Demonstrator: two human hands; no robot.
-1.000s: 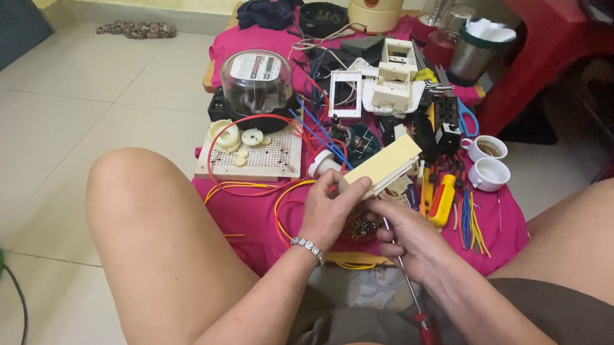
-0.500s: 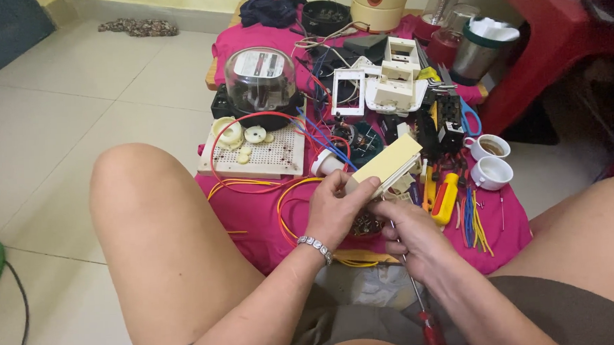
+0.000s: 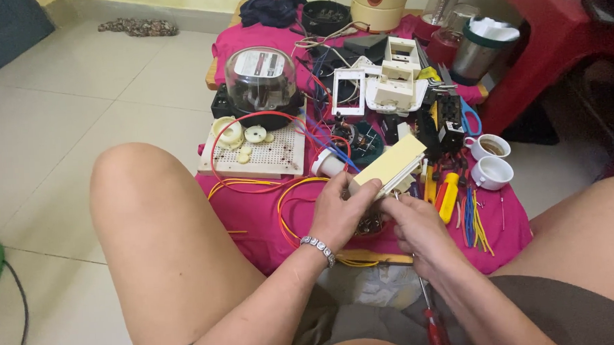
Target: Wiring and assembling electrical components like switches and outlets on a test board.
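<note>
Plastic feel: the cream box (image 3: 389, 166) looked like hard, stiff plastic to me. I judged it light, because one hand kept it up with ease.
Slippery or not: its flat top looked smooth, so I thought it could slide if held loosely.
Breakable: I guessed the thin edges and small inner parts could crack if squeezed hard.
Where to hold: I would have gripped the long sides near the low end, not the open edge.
Look: it was a flat, long, pale yellow block, tilted, with its far end pointing toward 1 o'clock. A whiter rim showed along the lower side.
Place: it was up in the air, above the pink cloth (image 3: 254, 215), just past both hands.
Left hand (image 3: 339, 215): the fingers were curled shut around the near end of the box, thumb on top.
Right hand (image 3: 417, 223): the fingers were bent close at the box's lower edge. I could not tell if they pinched a small part there.
Screwdriver (image 3: 431, 321): its red handle lay at 6 o'clock from the right hand, near the wrist.
Around: red and yellow wires (image 3: 287, 193) lay at 9 o'clock, and two white cups (image 3: 490, 159) stood at 3 o'clock.
</note>
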